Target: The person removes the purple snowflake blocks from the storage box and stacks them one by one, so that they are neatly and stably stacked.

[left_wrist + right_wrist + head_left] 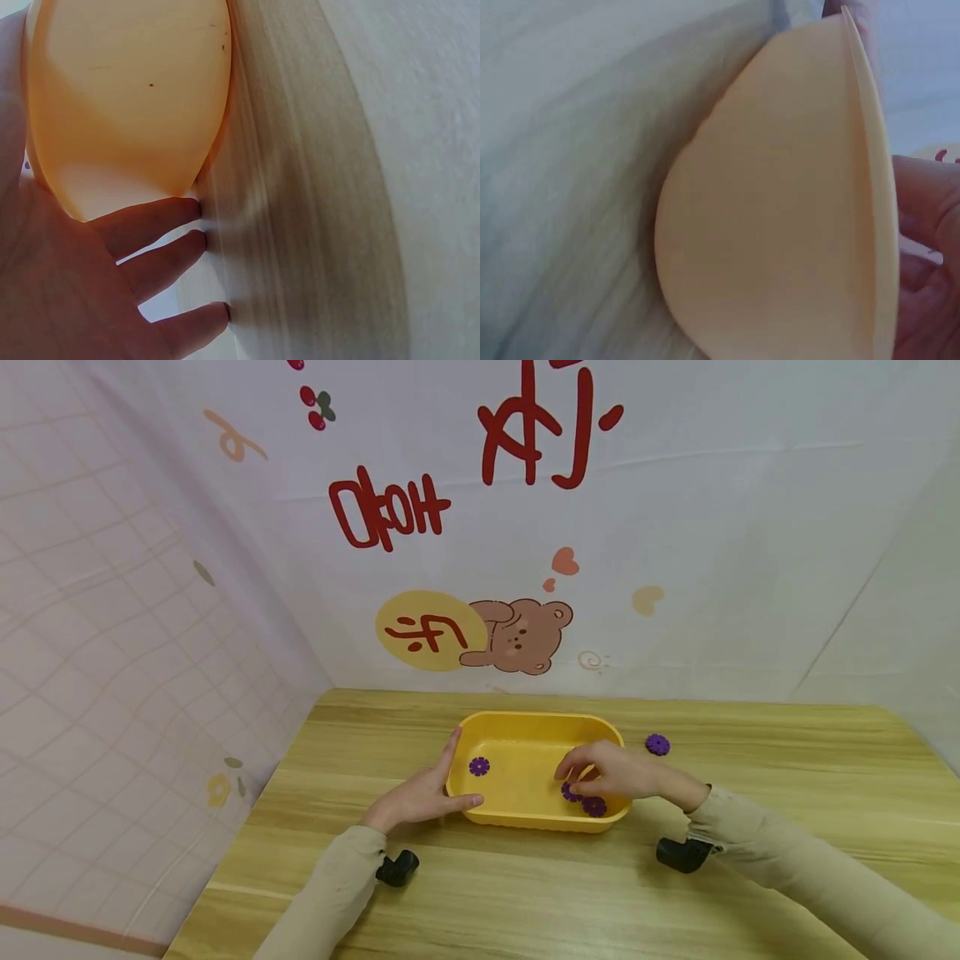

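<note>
A yellow plastic basin (517, 817) sits on the wooden table, with three purple notched snowflake discs in view inside it. One disc (479, 766) lies by the left end. My left hand (420, 795) rests against the left end, thumb over the front rim; in the left wrist view its straight, spread fingers (161, 217) lie along the outer wall. Over the right end, my right hand (611, 770) reaches in and pinches a second disc (568, 792) between thumb and fingertips. A third disc (595, 807) lies just beside it, under the hand.
Another purple disc (657, 744) lies on the table (525, 893) to the right of the basin. A white printed cloth (712, 568) hangs along the back edge. Black wrist devices (398, 868) show under both sleeves.
</note>
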The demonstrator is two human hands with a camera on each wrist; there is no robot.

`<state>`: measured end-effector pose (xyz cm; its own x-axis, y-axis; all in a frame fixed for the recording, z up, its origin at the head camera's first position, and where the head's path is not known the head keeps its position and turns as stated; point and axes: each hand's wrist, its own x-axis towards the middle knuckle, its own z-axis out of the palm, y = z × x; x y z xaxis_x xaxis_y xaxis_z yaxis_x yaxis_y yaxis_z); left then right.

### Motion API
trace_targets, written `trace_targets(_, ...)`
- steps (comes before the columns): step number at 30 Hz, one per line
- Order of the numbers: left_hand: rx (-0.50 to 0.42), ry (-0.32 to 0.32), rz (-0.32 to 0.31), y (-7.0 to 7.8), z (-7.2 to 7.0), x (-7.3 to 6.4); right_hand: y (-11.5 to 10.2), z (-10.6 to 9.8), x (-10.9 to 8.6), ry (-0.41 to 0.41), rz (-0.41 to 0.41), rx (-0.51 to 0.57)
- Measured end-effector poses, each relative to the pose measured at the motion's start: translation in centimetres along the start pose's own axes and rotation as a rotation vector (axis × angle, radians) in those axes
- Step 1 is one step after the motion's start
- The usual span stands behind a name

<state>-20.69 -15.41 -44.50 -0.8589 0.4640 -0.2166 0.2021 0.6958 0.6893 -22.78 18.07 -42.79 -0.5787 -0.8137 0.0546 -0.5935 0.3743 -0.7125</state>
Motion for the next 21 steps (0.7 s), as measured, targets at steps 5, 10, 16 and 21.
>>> trace_targets(5, 0.003, 0.004, 0.001, 0.0, 0.0, 0.0, -0.2, 0.6, 0.6, 0.016, 0.051, -0.053)
trace_targets(10, 0.005, 0.003, 0.01, -0.1, 0.0, -0.1, -0.4, 0.9, 1.0, 0.022, 0.168, -0.084)
trace_targets(16, -0.004, -0.002, 0.012, -0.2, 0.1, 0.0, -0.2, 1.7, 1.6, 0.022, 0.217, -0.066)
trace_targets(21, -0.008, 0.003, 0.003, -0.1, 0.1, 0.0, -0.2, 2.6, 2.4, 0.062, 0.274, 0.004)
